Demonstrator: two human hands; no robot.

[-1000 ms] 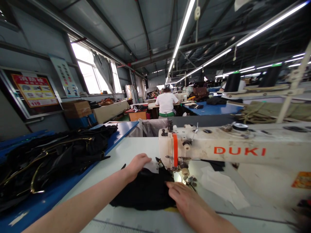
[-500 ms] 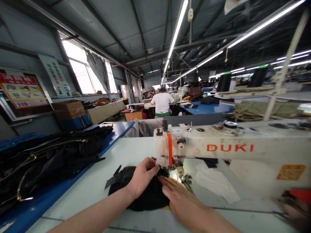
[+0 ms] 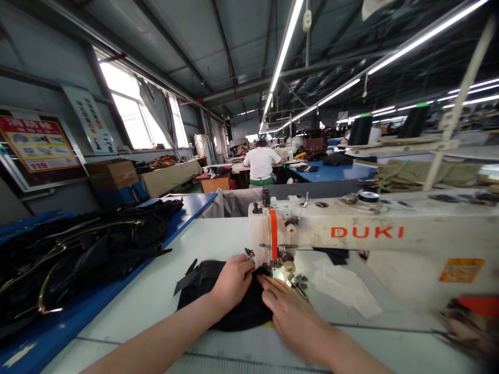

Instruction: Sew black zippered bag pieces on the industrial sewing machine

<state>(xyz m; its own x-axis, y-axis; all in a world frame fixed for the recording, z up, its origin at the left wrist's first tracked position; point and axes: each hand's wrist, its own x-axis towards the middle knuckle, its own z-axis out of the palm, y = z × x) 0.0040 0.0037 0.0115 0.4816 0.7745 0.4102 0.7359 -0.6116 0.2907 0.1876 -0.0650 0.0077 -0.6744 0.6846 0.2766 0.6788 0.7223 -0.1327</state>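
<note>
A black fabric piece (image 3: 237, 311) with straps at its left end lies on the pale sewing table (image 3: 156, 306), its far right edge by the needle area of a white sewing machine (image 3: 312, 228). My left hand (image 3: 233, 280) is closed, pinching the black fabric close to the presser foot; a small white scrap shows by its fingertips. Flat on the fabric's right side rests my right hand (image 3: 286, 306), fingers stretched together toward the needle. The needle itself is hidden behind the hands and machine head.
Black bags with gold zippers (image 3: 78, 254) pile on a blue table (image 3: 97, 296) at left. White paper sheets (image 3: 346, 285) lie under the machine arm. Black thread cones (image 3: 360, 131) stand behind it. A person in a white shirt (image 3: 260, 163) sits further back.
The black fabric and both hands have shifted slightly in view. The left fingers have curled in more, and the camera view has moved a little.
</note>
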